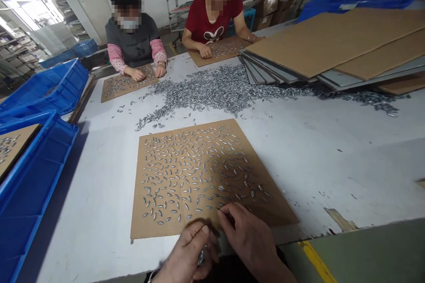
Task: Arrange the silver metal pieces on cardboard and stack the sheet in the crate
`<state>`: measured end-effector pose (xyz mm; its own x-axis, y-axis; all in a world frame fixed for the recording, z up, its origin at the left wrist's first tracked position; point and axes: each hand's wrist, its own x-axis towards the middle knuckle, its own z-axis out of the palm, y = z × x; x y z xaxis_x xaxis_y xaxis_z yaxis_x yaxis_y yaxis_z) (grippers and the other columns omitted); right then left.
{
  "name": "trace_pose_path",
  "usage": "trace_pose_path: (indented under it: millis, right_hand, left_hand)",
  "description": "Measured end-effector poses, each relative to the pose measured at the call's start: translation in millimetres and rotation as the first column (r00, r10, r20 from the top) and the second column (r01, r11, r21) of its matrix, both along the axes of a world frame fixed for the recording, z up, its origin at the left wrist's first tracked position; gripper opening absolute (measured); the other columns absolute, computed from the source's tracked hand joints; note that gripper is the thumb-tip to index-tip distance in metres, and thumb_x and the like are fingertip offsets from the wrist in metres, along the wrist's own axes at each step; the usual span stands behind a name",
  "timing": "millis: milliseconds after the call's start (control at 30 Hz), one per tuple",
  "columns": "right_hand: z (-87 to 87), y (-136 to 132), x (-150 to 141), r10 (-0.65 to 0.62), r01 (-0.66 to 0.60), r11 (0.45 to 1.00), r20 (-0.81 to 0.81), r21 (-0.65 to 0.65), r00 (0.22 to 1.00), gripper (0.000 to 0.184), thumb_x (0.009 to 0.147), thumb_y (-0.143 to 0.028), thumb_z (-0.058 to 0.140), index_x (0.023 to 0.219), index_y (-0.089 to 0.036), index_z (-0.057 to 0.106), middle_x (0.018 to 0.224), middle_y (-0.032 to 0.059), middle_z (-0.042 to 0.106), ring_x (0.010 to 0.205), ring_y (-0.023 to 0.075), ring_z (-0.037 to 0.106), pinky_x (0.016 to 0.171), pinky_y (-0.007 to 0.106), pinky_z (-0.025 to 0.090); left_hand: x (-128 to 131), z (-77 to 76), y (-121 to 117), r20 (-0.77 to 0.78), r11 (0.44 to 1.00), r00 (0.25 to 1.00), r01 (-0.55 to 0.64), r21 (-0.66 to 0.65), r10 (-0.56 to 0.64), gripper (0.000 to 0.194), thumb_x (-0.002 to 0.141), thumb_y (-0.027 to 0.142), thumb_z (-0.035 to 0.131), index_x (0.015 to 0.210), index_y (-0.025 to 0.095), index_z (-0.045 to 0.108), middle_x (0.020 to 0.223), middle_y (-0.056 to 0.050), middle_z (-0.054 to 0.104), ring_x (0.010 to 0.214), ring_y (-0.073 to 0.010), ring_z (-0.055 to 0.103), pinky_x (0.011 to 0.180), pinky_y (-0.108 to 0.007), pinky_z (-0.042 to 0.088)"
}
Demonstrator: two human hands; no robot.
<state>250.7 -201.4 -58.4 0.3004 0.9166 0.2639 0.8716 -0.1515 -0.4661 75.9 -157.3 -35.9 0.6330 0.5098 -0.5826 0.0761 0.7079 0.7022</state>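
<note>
My left hand is curled at the table's front edge, closed around several small silvery spindle-shaped metal pieces; a few show between the fingers. My right hand hovers over the near edge of a brown cardboard sheet, thumb and forefinger pinched together. A dark tip shows at those fingertips, too small to make out fully. Loose rows of the same metal pieces cover most of the sheet, lying at varied angles. My right hand's shadow darkens the sheet's right part.
Beyond the sheet lies a large heap of metal pieces. Stacked cardboard sheets stand at the right back. Blue crates line the left side. Two co-workers sit across the white table, hands on their own cardboard sheets.
</note>
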Motion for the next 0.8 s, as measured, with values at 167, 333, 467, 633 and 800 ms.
trace_pose_path:
  millis: [167,333,467,633,800]
  right_hand:
    - [-1.1,0,-3,-0.034,0.033,0.999,0.031,0.019,0.999,0.045,0.107,-0.042,0.037,0.073,-0.025,0.061,0.068,0.0000,0.069,0.057,0.0152,0.067,0.053,0.028,0.039]
    - [-2.8,2,-1,-0.053,0.053,0.998,0.000,0.043,0.999,0.046,0.107,-0.045,0.037,0.071,-0.026,0.056,0.065,-0.0015,0.066,0.053,0.0153,0.064,0.052,0.029,0.038]
    - [3.0,-4,3,0.014,-0.002,0.992,-0.099,0.123,0.995,0.041,0.108,-0.040,0.039,0.072,-0.025,0.054,0.065,-0.0027,0.063,0.056,0.0127,0.063,0.056,0.026,0.043]
    - [6.7,-32,-8,0.335,-0.300,0.929,-0.148,0.218,0.930,0.023,0.104,-0.026,0.046,0.090,-0.025,0.065,0.082,0.0004,0.070,0.076,0.0143,0.066,0.072,0.026,0.050]
    - [5.1,-46,-20,0.366,-0.347,0.899,-0.025,0.267,0.930,0.020,0.099,-0.018,0.048,0.098,-0.024,0.068,0.087,0.0041,0.070,0.079,0.0193,0.064,0.075,0.032,0.050]
  left_hand:
    - [2,3.2,-1,0.020,1.000,1.000,0.010,0.022,-0.010,0.050,0.091,0.066,0.062,0.087,0.016,0.059,0.066,0.000,0.061,0.036,-0.0024,0.030,0.039,-0.022,0.007]
    - [6,7.6,-1,-0.002,1.000,1.000,0.008,0.014,-0.008,0.054,0.087,0.070,0.065,0.086,0.016,0.058,0.066,0.000,0.061,0.035,-0.0021,0.030,0.037,-0.022,0.006]
    - [7,6.6,-4,-0.021,1.000,1.000,-0.012,-0.014,0.012,0.056,0.086,0.072,0.065,0.088,0.016,0.058,0.065,-0.001,0.062,0.036,-0.0022,0.031,0.038,-0.020,0.008]
    - [14,14.0,-9,-0.002,1.000,1.000,-0.016,0.011,0.016,0.057,0.088,0.075,0.059,0.097,0.019,0.054,0.061,0.008,0.049,0.036,-0.0026,0.024,0.036,-0.020,0.010]
    - [24,29.1,-8,-0.122,0.988,0.989,0.095,0.120,-0.081,0.065,0.087,0.082,0.052,0.113,0.022,0.057,0.080,0.004,0.047,0.055,-0.0074,0.038,0.045,-0.019,0.026]
